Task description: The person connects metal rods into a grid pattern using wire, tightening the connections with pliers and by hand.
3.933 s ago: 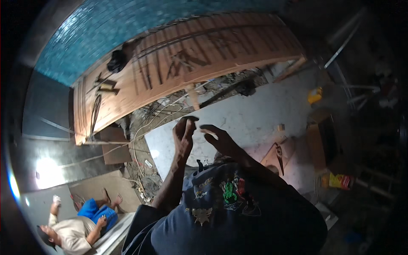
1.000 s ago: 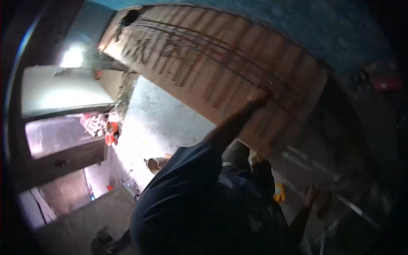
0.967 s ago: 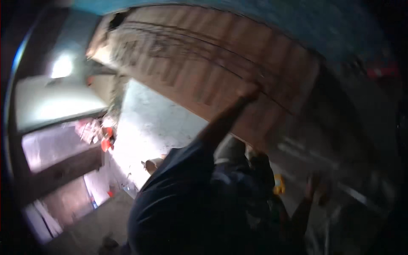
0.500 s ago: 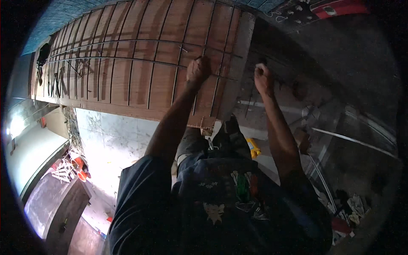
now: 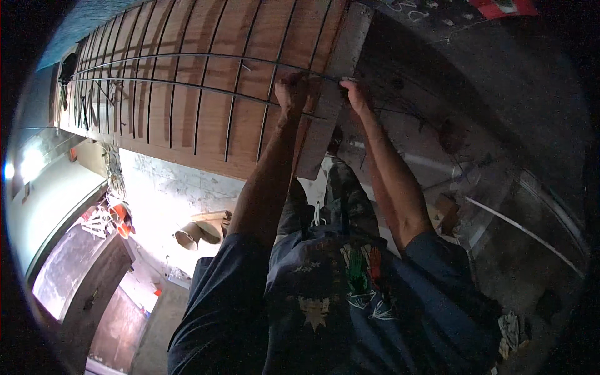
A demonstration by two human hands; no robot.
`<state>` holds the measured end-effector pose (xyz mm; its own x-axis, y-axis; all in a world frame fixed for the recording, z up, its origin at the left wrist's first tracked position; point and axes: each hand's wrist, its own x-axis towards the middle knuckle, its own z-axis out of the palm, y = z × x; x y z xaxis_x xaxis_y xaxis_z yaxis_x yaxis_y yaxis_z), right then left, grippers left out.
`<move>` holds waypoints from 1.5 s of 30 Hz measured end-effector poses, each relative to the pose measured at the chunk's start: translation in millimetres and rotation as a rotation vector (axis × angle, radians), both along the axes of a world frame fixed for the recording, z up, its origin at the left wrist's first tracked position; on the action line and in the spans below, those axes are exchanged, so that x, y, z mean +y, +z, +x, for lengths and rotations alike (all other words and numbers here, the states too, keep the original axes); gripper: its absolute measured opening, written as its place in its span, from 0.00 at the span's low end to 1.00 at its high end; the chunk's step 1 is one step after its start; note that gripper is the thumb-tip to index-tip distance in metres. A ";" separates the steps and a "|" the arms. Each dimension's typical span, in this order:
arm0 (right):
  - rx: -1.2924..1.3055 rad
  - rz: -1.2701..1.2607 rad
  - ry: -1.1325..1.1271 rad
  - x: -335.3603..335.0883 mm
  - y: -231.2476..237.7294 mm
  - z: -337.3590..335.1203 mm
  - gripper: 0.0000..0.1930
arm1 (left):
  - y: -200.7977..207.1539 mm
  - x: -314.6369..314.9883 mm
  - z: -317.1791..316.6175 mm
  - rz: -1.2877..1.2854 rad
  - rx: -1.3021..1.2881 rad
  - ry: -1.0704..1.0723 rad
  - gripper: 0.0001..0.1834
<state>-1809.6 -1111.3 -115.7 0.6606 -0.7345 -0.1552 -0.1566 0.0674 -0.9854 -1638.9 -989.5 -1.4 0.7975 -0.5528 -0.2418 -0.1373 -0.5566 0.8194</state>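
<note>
Upper long bar (image 5: pixel 219 55): lying across the wooden deck, its right end at the person's right hand (image 5: pixel 356 95). It looks like thin steel; I judge it stiff over a short span, springy along its length, not fragile. The end, or just beside a crossing, seems the sound place to grip.
Right fingers: drawn together, pinching that end.
Left hand (image 5: pixel 292 95): bent inward just beside the same bar; shadow hides how tightly its fingers close, or on what.
Lower long bar (image 5: pixel 187 83): nearer the person, roughly alongside.
Cross bars (image 5: pixel 229 125): spaced in a row beneath my gaze, crossing both.
Wooden deck (image 5: pixel 209 134): reddish-brown, flat, with a grey edge strip (image 5: pixel 351 47) at its right.
Room: pale floor (image 5: pixel 169 165), tan hollow container (image 5: pixel 189 236), harsh lamp (image 5: pixel 31 164) at left, deep shade at right.
</note>
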 end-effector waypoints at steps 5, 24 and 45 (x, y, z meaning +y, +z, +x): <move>0.413 0.205 0.099 -21.2 106.1 36.8 0.27 | -23.4 -1.0 -3.0 -0.221 0.262 0.147 0.19; 0.421 -0.040 0.138 -25.9 67.5 30.8 0.22 | -25.6 -5.3 1.8 -0.440 0.306 0.354 0.17; 0.152 -0.852 -0.044 14.4 130.4 72.1 0.16 | 21.0 97.7 -31.8 0.135 0.185 0.390 0.11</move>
<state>-1737.5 -1096.9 14.7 0.6453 -0.6653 0.3756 -0.3057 -0.6754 -0.6711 -1670.8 -891.8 19.6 0.8762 -0.1735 -0.4497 0.2459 -0.6415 0.7266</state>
